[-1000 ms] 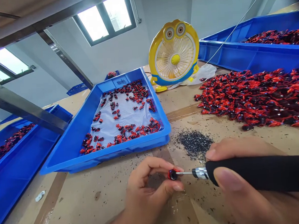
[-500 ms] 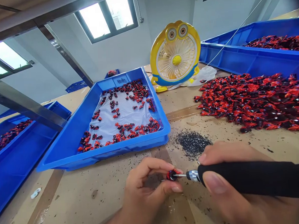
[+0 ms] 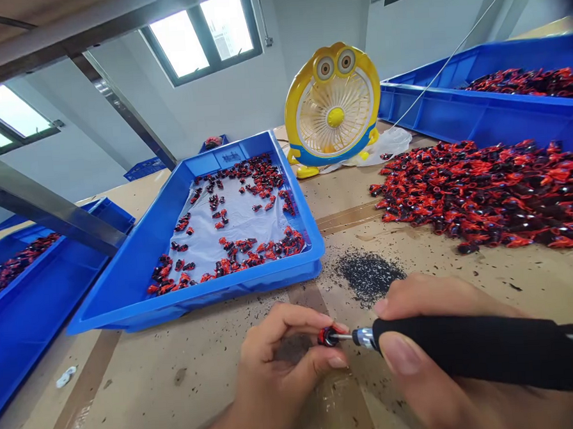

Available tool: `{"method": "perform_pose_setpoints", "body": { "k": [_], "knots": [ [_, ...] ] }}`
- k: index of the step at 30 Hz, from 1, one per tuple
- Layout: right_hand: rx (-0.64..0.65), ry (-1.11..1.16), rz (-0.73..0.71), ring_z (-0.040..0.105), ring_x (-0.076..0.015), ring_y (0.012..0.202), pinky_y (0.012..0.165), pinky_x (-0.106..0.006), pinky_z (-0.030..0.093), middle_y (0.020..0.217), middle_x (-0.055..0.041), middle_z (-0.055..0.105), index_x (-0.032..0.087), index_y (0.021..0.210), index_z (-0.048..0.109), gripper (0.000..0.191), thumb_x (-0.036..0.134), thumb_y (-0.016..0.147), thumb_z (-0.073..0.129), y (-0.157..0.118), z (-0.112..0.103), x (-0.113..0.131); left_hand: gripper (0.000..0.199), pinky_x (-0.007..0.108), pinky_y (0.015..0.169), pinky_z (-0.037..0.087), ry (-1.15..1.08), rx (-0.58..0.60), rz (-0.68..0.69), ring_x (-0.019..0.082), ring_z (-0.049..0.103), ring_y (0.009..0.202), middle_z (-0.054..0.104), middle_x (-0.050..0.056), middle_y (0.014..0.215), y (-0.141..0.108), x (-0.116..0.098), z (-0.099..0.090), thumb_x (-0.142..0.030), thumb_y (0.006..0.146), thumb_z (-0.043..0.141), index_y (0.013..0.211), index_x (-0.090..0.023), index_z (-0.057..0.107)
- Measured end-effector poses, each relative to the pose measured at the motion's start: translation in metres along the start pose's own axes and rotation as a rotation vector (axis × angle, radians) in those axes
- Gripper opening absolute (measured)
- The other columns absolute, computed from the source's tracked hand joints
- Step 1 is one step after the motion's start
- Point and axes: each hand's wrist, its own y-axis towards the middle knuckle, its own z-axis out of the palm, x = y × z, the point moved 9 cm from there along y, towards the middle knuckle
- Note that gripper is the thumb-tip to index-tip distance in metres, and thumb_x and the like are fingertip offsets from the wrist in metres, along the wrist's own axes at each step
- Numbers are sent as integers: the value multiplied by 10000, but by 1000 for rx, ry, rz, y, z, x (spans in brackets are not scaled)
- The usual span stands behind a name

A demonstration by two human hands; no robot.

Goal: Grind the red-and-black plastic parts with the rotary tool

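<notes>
Pts. pile [image 3: 487,197] R of tray [image 3: 251,283]

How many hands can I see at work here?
2: the left hand is at bottom centre, pinching a small part; the right hand is at bottom right, gripping a black tool. No others show.

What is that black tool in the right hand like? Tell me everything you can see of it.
The black tool has a thick, matte dark grip, perhaps foam or rubber, a shiny silvery collar, and a thin metal-looking shaft. It is held nearly level, pointing left, with the grip reaching the picture's right edge. The right hand clasps it, thumb on the near side. The shaft meets the small red-and-black part pinched in the left hand; its very tip cannot be made out.
</notes>
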Motion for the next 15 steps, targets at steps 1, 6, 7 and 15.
{"method": "perform_pose_setpoints", "body": {
  "k": [1, 6, 7, 15],
  "knots": [
    [-3, 13, 1, 642, -119, 585, 580, -300, 467, 703, 71, 697, 302, 809, 640, 137, 356, 934, 659, 0, 0, 0, 189, 184, 739, 701, 5, -1, 3, 173, 872, 767, 906, 1, 881, 0, 0, 0, -232, 836, 971, 958, -269, 832],
    [12, 70, 15, 607, -104, 554, 557, -283, 451, 662, 83, 660, 294, 796, 644, 123, 323, 911, 676, 2, 2, -4, 189, 177, 764, 697, 38, -8, -3, 169, 874, 798, 908, -1, 906, -1, 2, -3, -228, 846, 963, 977, -273, 835],
    [27, 66, -3, 611, -99, 552, 551, -271, 458, 663, 85, 663, 294, 809, 649, 119, 327, 920, 678, 2, 2, -4, 194, 167, 765, 694, 34, -10, -2, 162, 874, 800, 909, -9, 910, -1, 2, -3, -222, 846, 962, 980, -280, 835],
    [129, -17, -152, 659, -55, 553, 550, -172, 505, 693, 96, 701, 293, 873, 654, 104, 332, 967, 677, 7, 2, 1, 203, 159, 755, 692, 22, -7, 7, 159, 876, 794, 909, -17, 904, 0, -2, 0, -187, 844, 955, 974, -282, 831]
  ]
}}
